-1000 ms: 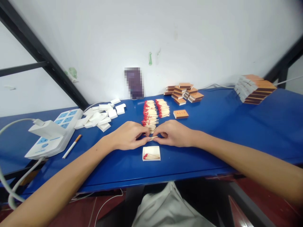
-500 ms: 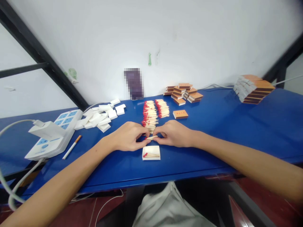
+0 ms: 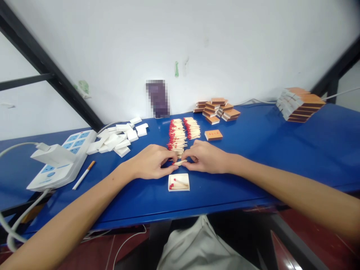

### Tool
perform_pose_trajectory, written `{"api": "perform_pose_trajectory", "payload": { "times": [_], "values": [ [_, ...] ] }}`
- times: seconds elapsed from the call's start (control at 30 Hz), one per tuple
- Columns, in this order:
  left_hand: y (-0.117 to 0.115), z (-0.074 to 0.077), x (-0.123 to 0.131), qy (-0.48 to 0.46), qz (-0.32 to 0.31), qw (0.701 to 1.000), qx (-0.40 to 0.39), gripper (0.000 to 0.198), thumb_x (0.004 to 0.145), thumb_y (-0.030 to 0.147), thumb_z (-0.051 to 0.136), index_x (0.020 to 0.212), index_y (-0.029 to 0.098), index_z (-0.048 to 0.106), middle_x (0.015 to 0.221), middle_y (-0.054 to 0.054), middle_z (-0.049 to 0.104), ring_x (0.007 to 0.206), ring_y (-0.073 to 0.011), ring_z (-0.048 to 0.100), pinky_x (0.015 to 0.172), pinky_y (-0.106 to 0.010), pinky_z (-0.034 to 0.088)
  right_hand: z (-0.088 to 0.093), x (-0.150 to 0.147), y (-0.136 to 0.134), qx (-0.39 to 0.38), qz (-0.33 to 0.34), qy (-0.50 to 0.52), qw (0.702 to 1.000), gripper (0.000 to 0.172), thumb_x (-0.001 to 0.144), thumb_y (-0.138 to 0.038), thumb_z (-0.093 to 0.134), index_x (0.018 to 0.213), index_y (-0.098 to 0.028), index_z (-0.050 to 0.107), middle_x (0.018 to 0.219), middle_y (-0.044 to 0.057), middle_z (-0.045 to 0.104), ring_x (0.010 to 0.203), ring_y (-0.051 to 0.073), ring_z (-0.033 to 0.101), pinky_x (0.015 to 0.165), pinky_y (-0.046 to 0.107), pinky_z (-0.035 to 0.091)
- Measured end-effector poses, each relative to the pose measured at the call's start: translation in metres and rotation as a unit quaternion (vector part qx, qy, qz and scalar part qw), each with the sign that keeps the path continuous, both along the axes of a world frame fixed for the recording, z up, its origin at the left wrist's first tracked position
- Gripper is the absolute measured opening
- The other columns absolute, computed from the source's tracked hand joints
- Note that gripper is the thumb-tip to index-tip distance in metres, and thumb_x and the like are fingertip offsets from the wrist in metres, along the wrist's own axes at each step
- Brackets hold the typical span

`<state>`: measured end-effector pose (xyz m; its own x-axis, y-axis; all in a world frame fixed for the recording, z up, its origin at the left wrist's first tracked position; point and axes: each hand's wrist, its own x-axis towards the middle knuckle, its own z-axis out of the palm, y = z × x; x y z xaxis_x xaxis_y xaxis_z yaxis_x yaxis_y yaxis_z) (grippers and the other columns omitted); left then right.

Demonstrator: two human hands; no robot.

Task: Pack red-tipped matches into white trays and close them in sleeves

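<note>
Between the fingertips of my left hand and my right hand lies a small bunch of matches, pinched at both ends. The left fingers are at the red heads, the right at the bare ends. Just below them, a white matchbox tray rests on the table with several matches in it, one lying slantwise on top. Beyond my fingers runs a long row of red-headed matches, with a shorter row of matches to its right.
White box trays lie heaped at the left, near a cigarette and a power strip. One orange matchbox lies right of the rows. Matchboxes are piled behind it; a wrapped-looking stack of matchboxes stands far right on the blue table.
A match now lies slantwise on top of those in the white tray. Both hands stay almost in place, still pinching the bunch. The view has shifted slightly.
</note>
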<state>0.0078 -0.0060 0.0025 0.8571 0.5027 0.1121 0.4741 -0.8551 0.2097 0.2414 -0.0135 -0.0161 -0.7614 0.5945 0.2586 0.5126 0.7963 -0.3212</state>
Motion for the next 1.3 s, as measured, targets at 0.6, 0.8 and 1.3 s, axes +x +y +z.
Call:
{"api": "perform_pose_trajectory", "payload": {
  "times": [0.6,0.8,1.3],
  "values": [
    [0.0006,-0.0005,0.0016,0.006,0.017,1.000,-0.002,0.019,0.092,0.032,0.055,0.090,0.018,0.067,0.060,0.004,0.054,0.055,-0.0102,0.050,0.059,-0.023,0.035,0.0018,0.0021,-0.0016,0.005,-0.017,-0.006,1.000,0.017,0.088,-0.029,0.060,0.081,-0.017,0.069,0.057,-0.003,0.058,0.052,0.009,0.046,0.055,0.025,0.023],
    [0.0010,-0.0008,0.0019,0.006,0.018,1.000,-0.006,0.018,0.092,0.031,0.055,0.089,0.018,0.067,0.060,0.004,0.054,0.055,-0.0099,0.050,0.059,-0.023,0.035,0.0009,0.0023,-0.0012,0.006,-0.019,-0.006,1.000,0.017,0.088,-0.030,0.060,0.083,-0.017,0.070,0.059,-0.002,0.060,0.054,0.010,0.049,0.055,0.025,0.023],
    [0.0011,-0.0013,0.0017,-0.006,0.005,1.000,0.008,0.019,0.093,0.032,0.053,0.089,0.018,0.066,0.061,0.004,0.056,0.055,-0.0097,0.050,0.059,-0.022,0.037,0.0047,-0.0001,-0.0028,-0.017,-0.034,-0.020,0.999,0.015,0.088,-0.028,0.062,0.078,-0.017,0.067,0.056,-0.003,0.055,0.052,0.009,0.046,0.055,0.025,0.020]
  ]
}}
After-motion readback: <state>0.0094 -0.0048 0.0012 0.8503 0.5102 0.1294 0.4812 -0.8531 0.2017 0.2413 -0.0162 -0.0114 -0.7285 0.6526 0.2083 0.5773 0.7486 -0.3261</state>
